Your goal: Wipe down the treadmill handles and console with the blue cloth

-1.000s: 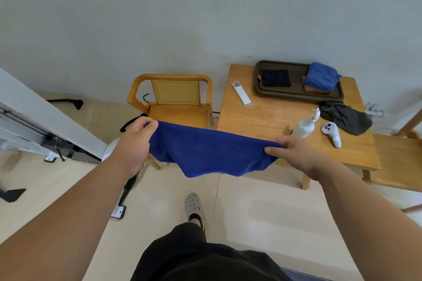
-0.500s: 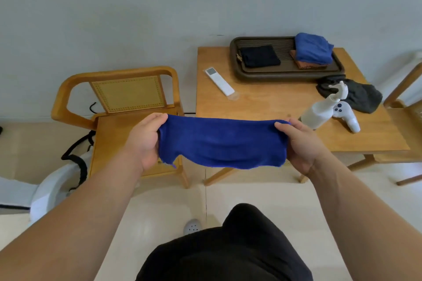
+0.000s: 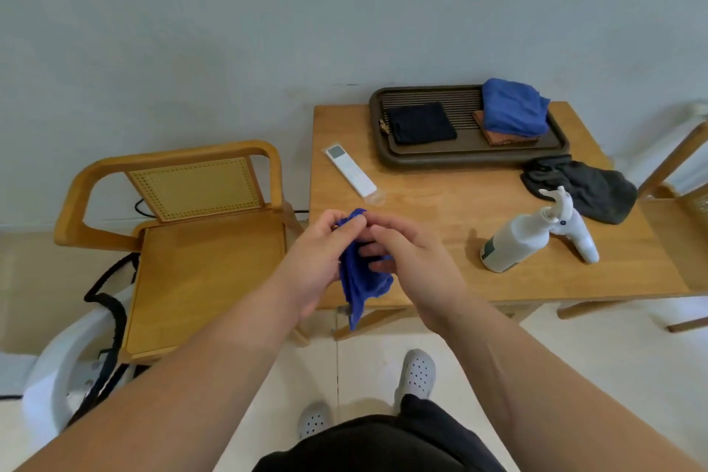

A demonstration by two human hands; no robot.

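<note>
The blue cloth [image 3: 362, 282] hangs folded between my two hands, in front of the wooden table's near left corner. My left hand [image 3: 320, 261] pinches its top edge from the left. My right hand [image 3: 408, 261] grips it from the right, fingers pressed into the fold. Both hands meet at the cloth's top. No treadmill handle or console shows in this view.
A wooden table [image 3: 440, 211] carries a white spray bottle [image 3: 517, 241], a white remote [image 3: 350, 170], a white controller [image 3: 578, 238], a dark cloth [image 3: 586, 190] and a dark tray [image 3: 471, 157] with folded cloths. Wooden chair [image 3: 199, 264] at left; another chair at right edge.
My hands came together, folding the spread cloth in half so it now hangs bunched. The view shifted right and down toward the table; the treadmill part at left is out of view.
</note>
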